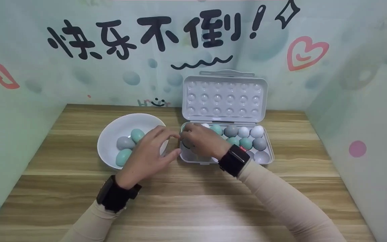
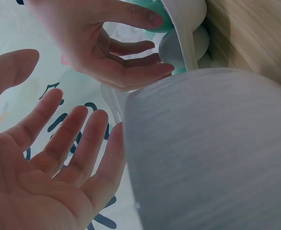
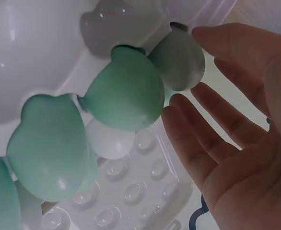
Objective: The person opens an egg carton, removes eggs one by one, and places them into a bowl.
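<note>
Left hand (image 1: 149, 152), right hand (image 1: 205, 139) both spread
Finger nudge could unseat oval grey egg (image 3: 181, 62) in white plastic box (image 1: 261, 157)

Head view: forward and downward from above the table (image 1: 186, 215), at middle range. Wrist views: close, along the left hand (image 2: 44, 182) and right hand (image 3: 255, 167) respectively; both include the right hand and egg carton (image 3: 150, 191).

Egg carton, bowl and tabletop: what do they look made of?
Egg carton: likely rigid molded plastic, glossy; crisp highlights on its dimples.
Bowl: smooth white, plastic or glazed ceramic; the even, soft sheen doesn't settle which.
Tabletop: wood or wood-look laminate, satin; streaked grain under diffuse glare.
</note>
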Demonstrator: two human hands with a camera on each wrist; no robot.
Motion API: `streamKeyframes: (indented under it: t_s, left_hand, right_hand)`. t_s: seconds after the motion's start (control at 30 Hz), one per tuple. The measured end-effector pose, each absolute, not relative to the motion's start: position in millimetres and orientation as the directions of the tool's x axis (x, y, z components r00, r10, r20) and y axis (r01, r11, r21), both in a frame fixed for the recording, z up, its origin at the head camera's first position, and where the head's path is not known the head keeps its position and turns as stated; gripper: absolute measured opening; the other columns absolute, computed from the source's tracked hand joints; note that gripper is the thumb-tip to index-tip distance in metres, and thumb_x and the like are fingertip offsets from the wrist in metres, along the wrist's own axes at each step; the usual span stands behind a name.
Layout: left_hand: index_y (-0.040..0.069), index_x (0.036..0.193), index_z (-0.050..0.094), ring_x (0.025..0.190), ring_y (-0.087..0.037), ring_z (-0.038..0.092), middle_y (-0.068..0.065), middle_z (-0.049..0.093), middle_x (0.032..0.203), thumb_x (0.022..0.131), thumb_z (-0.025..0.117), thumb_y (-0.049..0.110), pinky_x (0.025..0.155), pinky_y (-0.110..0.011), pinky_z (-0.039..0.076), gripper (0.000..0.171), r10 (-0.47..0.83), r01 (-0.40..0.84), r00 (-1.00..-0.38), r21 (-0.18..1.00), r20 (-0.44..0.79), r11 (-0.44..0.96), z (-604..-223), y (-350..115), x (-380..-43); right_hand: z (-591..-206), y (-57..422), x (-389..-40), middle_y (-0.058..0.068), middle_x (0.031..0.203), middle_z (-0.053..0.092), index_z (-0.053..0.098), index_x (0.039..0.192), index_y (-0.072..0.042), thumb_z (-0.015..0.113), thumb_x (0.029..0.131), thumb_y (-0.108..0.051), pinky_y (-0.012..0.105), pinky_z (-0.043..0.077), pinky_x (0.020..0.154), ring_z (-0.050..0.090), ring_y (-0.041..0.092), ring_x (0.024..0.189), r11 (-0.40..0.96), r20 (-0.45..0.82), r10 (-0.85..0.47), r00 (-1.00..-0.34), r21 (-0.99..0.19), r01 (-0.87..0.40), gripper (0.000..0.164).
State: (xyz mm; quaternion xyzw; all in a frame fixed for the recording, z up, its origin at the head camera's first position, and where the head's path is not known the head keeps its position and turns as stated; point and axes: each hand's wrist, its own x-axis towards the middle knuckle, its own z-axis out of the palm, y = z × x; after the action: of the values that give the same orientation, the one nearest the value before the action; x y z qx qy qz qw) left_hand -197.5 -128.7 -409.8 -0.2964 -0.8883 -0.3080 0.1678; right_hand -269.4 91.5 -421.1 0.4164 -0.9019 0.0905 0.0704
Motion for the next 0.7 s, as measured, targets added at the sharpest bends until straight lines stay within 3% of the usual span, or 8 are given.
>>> streamKeyframes:
  t_s: [0.47, 0.7]
  left_hand:
    - [0.015, 0.125, 0.072, 0.122, -0.022, 0.061, 0.0, 0.066, 0.123, 0.097, 0.078, 0.028, 0.11, -0.04, 0.048, 0.032, 0.417, 0.612, -0.785, 0.474, 0.458, 0.633, -412.9, -128.7, -198.7]
    - [0.014, 0.123, 0.072, 0.121, -0.023, 0.062, -0.003, 0.067, 0.121, 0.097, 0.078, 0.027, 0.11, -0.039, 0.048, 0.03, 0.426, 0.633, -0.767, 0.461, 0.48, 0.621, -413.9, -129.3, -200.1]
  right_hand:
    - [-428.2, 81.0, -271.3, 0.015, 0.107, 0.067, 0.074, 0.108, -0.005, 0.073, 0.089, 0.004, 0.042, 0.061, 0.078, 0.068, 0.034, 0.094, 0.671, 0.215, -0.713, -0.667, -0.063, -0.738, 0.021]
    - [-429.0, 82.3, -272.8, 0.015, 0.107, 0.066, 0.075, 0.109, -0.005, 0.076, 0.084, 0.009, 0.043, 0.061, 0.08, 0.07, 0.034, 0.094, 0.658, 0.22, -0.729, -0.648, -0.035, -0.752, 0.028]
